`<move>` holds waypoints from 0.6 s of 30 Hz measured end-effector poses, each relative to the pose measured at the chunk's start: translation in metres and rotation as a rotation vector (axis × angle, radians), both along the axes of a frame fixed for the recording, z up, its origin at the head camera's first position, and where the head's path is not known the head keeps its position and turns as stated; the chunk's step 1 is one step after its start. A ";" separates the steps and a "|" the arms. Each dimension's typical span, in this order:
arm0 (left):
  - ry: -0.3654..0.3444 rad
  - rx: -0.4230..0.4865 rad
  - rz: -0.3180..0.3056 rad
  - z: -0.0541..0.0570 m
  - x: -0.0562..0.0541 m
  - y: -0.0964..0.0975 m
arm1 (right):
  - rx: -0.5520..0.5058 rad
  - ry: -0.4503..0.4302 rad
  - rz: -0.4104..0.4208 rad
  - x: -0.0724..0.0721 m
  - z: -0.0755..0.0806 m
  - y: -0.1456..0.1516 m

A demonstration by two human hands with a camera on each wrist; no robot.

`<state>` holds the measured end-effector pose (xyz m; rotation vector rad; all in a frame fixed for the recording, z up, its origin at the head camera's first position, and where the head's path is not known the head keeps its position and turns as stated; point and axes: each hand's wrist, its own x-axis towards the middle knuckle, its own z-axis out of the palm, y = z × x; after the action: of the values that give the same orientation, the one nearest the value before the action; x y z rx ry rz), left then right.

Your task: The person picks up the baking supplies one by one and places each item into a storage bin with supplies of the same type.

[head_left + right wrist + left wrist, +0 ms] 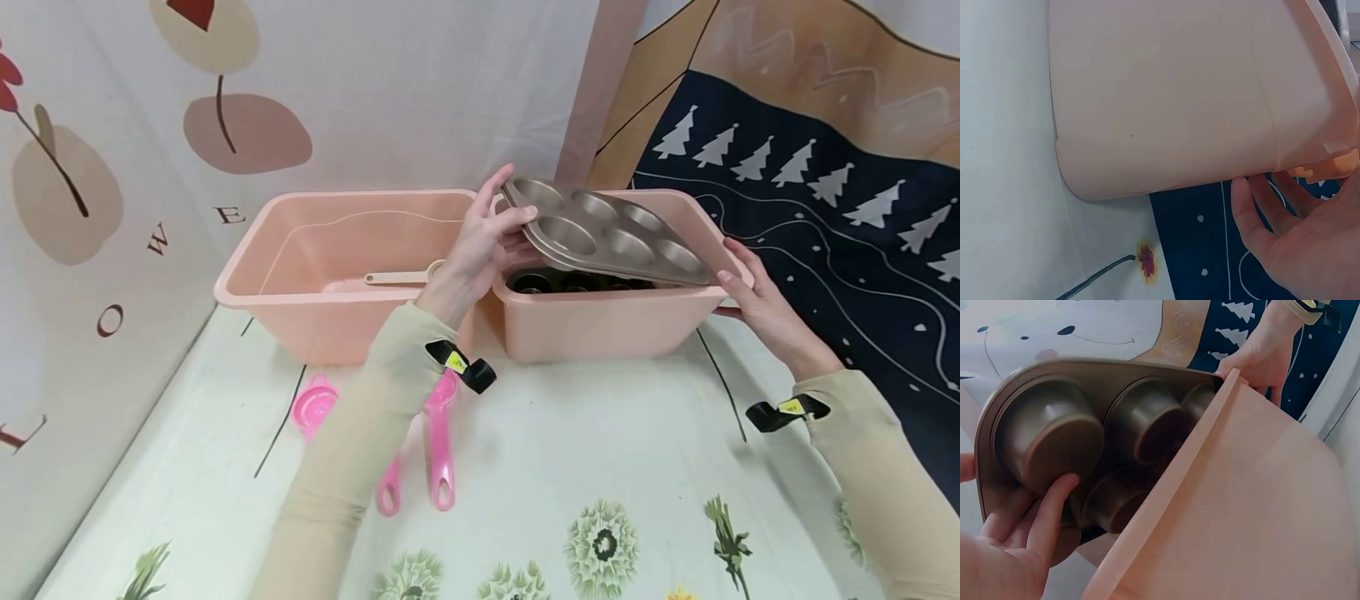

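In the head view my left hand point(480, 242) holds a grey metal muffin tin point(626, 246) by its left end, thumb on top. The left wrist view shows fingers point(1054, 509) against the underside of its cups. The tin slants down to the right over the right pink bin point(600, 329), its low end at the bin's rim. My right hand point(772, 308) grips that bin's right end, thumb at the rim and fingers beneath. Inside the bin lies a darker pan with round cups point(532, 283), partly hidden by the tin.
Beside it stands a left pink bin point(322, 325) with a beige-handled scoop point(397, 277) inside. In front lie a pink measuring cup point(315, 406), a long pink spoon point(441, 450) and another pink handle point(388, 492), partly behind my left sleeve. A patterned curtain point(420, 100) hangs behind.
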<state>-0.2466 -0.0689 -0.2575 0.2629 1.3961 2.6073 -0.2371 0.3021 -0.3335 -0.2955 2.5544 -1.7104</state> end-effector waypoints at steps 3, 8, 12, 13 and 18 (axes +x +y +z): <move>-0.017 -0.001 0.049 0.000 -0.004 0.006 | 0.016 -0.010 -0.008 0.000 0.000 0.000; -0.044 -0.032 0.112 -0.003 -0.009 0.012 | 0.000 -0.019 -0.007 0.000 -0.001 -0.001; -0.073 -0.035 0.122 -0.007 -0.012 0.013 | -0.010 -0.014 -0.009 0.001 0.001 -0.002; -0.083 -0.037 0.123 -0.008 -0.013 0.013 | -0.013 -0.015 -0.009 0.001 0.001 -0.002; -0.092 -0.116 0.125 -0.009 -0.014 0.018 | -0.055 -0.012 -0.007 0.000 -0.001 -0.001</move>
<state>-0.2608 -0.0511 -0.2661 0.0398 1.5713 2.5860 -0.2368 0.3015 -0.3342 -0.2792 2.5058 -1.7821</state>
